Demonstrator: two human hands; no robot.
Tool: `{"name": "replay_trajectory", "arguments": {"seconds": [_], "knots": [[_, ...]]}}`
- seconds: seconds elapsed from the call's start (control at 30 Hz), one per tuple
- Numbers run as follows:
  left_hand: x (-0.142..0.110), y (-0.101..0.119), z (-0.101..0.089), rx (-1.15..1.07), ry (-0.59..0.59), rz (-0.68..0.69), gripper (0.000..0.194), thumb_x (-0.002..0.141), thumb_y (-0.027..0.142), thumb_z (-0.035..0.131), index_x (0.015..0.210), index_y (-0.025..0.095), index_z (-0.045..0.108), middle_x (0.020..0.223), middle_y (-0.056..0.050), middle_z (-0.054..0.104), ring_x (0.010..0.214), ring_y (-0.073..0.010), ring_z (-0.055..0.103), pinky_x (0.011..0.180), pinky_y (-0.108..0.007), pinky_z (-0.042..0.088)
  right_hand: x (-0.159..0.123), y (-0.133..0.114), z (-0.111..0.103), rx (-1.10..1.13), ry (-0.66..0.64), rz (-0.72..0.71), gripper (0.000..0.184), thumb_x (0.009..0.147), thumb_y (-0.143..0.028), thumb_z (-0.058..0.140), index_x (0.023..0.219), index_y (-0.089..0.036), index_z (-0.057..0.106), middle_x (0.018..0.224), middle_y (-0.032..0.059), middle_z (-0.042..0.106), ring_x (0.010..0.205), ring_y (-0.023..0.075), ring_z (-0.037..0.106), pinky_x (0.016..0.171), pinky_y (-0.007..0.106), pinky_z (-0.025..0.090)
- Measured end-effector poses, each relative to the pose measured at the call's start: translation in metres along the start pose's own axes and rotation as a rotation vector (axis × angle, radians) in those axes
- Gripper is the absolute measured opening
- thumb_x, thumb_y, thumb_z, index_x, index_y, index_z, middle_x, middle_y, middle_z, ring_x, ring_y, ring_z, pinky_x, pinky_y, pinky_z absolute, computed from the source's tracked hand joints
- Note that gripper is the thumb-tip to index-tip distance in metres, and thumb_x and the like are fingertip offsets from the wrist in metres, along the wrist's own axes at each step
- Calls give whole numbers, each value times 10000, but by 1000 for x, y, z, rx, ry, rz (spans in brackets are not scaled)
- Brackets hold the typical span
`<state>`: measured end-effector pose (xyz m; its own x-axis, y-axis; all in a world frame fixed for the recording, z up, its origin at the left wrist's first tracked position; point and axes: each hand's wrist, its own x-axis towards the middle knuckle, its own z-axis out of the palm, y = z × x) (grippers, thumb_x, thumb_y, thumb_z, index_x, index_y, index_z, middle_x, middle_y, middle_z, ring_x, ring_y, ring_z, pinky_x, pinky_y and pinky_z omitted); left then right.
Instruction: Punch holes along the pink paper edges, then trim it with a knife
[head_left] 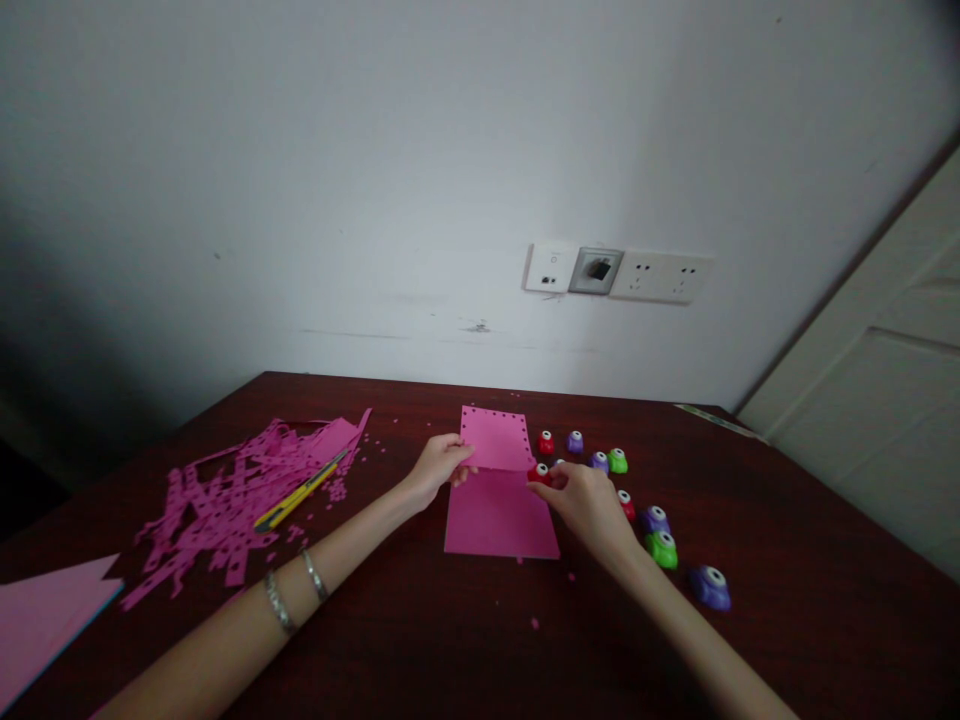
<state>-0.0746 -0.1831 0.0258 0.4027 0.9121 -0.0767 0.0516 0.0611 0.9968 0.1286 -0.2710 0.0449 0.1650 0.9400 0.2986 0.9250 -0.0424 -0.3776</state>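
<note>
Between the hands: pink sheet (pixel 493 440), dark holes along far and right edges; left hand (pixel 444 466) pinches its left edge, right hand (pixel 585 498) grips red punch (pixel 538 475); table (pixel 405 620) edge beyond both.

paper stack (pixel 45 625): cut off left
punch (pixel 558 463) behind my right hand (pixel 589 495): mostly hidden
confetti (pixel 339 490): shapes too small to tell

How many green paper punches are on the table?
2. The farther green punch sits beside a purple punch; the nearer green punch is beside the right forearm. The right hand may hide others.
</note>
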Motion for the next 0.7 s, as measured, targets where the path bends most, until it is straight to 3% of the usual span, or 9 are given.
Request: {"name": "replay_trajectory", "arguments": {"seconds": [0.7], "knots": [[3, 0, -3, -65, 2, 10, 105, 758, 216, 535, 713, 121, 528, 595, -32, 611, 382, -47, 447, 384, -183, 300, 1, 2, -2, -15, -18, 20, 260, 718, -425, 607, 617, -191, 660, 611, 46, 673, 572, 186, 603, 527, 262, 332]]}}
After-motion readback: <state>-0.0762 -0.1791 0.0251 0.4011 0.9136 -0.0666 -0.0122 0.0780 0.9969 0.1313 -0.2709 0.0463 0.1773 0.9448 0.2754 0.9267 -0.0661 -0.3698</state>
